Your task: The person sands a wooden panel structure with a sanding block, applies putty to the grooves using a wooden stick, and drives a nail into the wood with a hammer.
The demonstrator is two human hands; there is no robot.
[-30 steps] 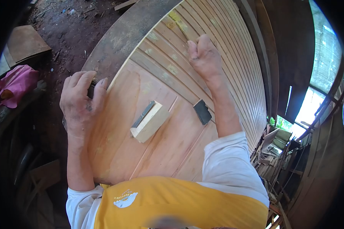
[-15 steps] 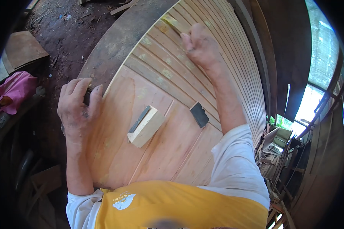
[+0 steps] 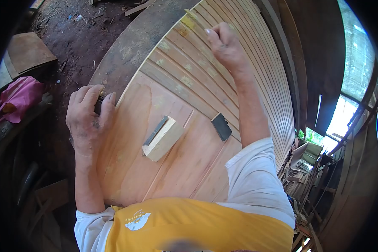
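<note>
In the head view, a big wooden panel (image 3: 206, 172) fills the middle of the frame and runs up to the top, with thin wood strips (image 3: 256, 67) in its upper part and wide flat boards below. The right hand (image 3: 229, 47) is over the strips, above the middle of the frame. Its fingers are curled up tight, like a fist, and the thumb points to the upper left. I cannot tell if they pinch something small, or if the hand touches the wood. Up and to the left of this hand, near the edge of the panel, there is a yellow patch (image 3: 188, 22) on the strips.

The left hand (image 3: 88, 111) is left of the middle, by the panel's left edge. Its fingers and thumb bend around a dark object (image 3: 99, 105) and hold on to it. Most of that object is hidden, so I cannot tell what it is.

Near the middle of the frame, a pale wooden block (image 3: 166, 140) with a dark strip along one side lies on the wide boards. Right of it lies a flat black piece (image 3: 221, 127) with a wavy edge. A pink cloth (image 3: 21, 98) is at the far left.
</note>
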